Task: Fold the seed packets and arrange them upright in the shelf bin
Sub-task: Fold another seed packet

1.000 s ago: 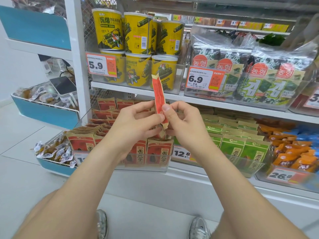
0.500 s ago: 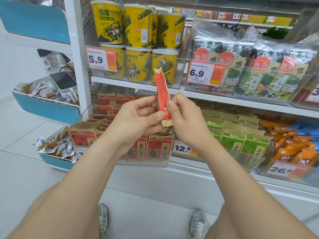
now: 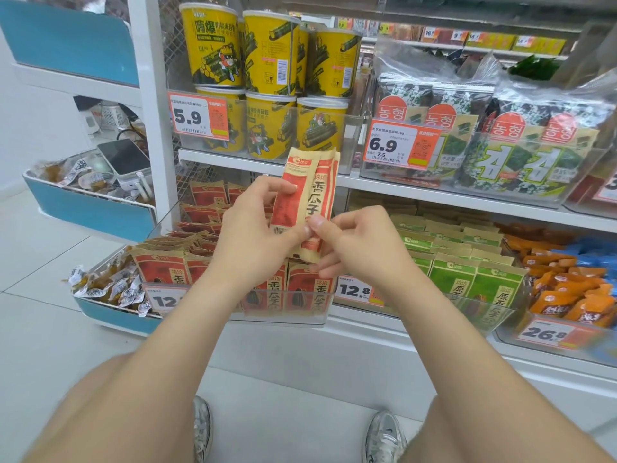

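Facing the shelf (image 3: 467,202), above the bin (image 3: 283,320) of upright red packs (image 3: 157,267), holding one packet (image 3: 310,195) vertical, apparently for creasing its flaps, with left grip (image 3: 257,235) curled round its left edge and right grip (image 3: 360,248) pinching its lower end.

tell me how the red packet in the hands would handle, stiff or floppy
Probably pliable: the packet is creased lengthwise into narrow panels. Likely light, since the left hand and right hand hold it up by fingertips alone.
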`<action>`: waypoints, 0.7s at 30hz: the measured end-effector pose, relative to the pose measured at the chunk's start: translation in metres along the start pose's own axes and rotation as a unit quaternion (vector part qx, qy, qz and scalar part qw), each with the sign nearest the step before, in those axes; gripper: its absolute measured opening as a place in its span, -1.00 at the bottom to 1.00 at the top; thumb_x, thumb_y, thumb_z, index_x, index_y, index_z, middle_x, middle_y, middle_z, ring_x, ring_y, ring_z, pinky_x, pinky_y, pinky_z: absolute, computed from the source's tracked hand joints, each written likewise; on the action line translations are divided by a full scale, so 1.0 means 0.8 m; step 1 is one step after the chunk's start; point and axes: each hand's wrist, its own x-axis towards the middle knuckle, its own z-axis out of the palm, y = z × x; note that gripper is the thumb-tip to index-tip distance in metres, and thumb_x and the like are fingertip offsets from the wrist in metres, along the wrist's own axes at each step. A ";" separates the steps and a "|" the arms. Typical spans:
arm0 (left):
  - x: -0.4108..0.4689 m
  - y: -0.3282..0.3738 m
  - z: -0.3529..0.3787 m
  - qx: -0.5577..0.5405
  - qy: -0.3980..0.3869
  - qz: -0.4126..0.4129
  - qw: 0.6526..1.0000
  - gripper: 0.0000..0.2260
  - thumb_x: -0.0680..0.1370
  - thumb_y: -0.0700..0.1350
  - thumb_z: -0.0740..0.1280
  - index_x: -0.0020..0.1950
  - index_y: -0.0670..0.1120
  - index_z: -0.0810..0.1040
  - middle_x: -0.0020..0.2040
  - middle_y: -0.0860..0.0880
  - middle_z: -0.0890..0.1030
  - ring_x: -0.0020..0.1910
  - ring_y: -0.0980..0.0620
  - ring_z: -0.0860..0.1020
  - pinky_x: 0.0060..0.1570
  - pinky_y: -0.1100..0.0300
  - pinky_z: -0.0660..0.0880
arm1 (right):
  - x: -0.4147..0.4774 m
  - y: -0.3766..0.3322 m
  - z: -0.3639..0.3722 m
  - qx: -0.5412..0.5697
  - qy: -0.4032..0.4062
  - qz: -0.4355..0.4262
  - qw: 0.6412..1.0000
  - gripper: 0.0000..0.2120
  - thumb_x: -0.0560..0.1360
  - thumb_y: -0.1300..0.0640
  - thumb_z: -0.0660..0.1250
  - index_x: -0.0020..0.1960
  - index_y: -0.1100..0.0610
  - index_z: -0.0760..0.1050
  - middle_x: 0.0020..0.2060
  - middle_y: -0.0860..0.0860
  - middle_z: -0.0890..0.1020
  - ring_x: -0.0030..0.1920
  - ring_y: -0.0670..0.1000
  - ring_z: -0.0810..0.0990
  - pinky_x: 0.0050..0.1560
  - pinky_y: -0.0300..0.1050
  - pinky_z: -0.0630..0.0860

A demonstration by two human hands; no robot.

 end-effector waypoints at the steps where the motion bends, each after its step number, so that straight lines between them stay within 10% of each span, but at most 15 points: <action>1: 0.000 -0.001 0.001 0.022 -0.001 0.010 1.000 -0.56 0.49 0.04 0.63 0.28 0.17 0.53 0.14 0.25 0.65 0.04 0.15 0.73 0.08 0.01 0.70 | 0.001 0.000 0.001 -0.002 0.009 0.002 1.000 -0.67 0.67 0.02 0.43 -0.05 0.30 0.66 -0.33 0.22 0.73 -0.31 0.18 0.78 -0.15 0.20 0.76; 15: 0.003 -0.002 0.005 0.113 -0.075 0.044 0.990 -0.93 0.69 0.00 0.32 0.04 0.04 0.52 -0.17 0.07 0.71 -0.21 0.05 0.67 -0.20 0.07 0.59 | 0.000 -0.002 0.003 -0.036 0.127 -0.090 0.987 -0.87 0.57 0.06 0.53 -0.11 0.09 0.71 -0.39 0.07 0.73 -0.35 0.07 0.77 -0.14 0.15 0.75; 21: 0.006 0.008 -0.001 -0.111 -0.106 -0.043 0.987 -0.95 0.73 -0.21 0.34 0.18 -0.15 0.55 -0.05 -0.02 0.78 -0.08 0.06 0.76 -0.15 0.17 0.69 | -0.006 -0.006 -0.001 0.032 0.134 -0.098 0.986 -0.91 0.56 0.11 0.56 -0.08 0.11 0.71 -0.35 0.10 0.75 -0.30 0.11 0.78 -0.23 0.13 0.75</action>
